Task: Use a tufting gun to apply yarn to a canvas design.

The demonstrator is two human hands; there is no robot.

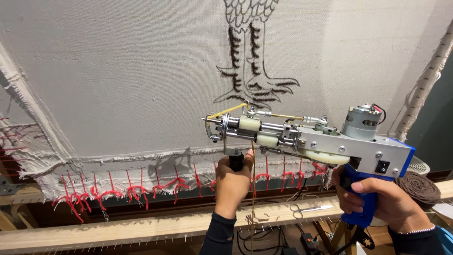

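Note:
A blue and silver tufting gun [325, 144] hangs in front of a stretched cream cloth [127, 71]. My right hand [387, 200] grips its blue rear handle. My left hand [232, 182] is closed round the black front handle under the needle end. Yellow yarn [226, 112] runs along the top of the gun to the needle, and a strand hangs down past my left hand. A bird's legs and claws [252, 71] are drawn on the cloth, partly filled with dark brown tufts, just above the gun.
The cloth's frayed lower edge is tied with red yarn loops [132, 191] to a wooden frame rail [118, 231]. Small scissors [309, 209] lie on the rail. A brown yarn cone [417, 186] sits at the right. Cables hang below.

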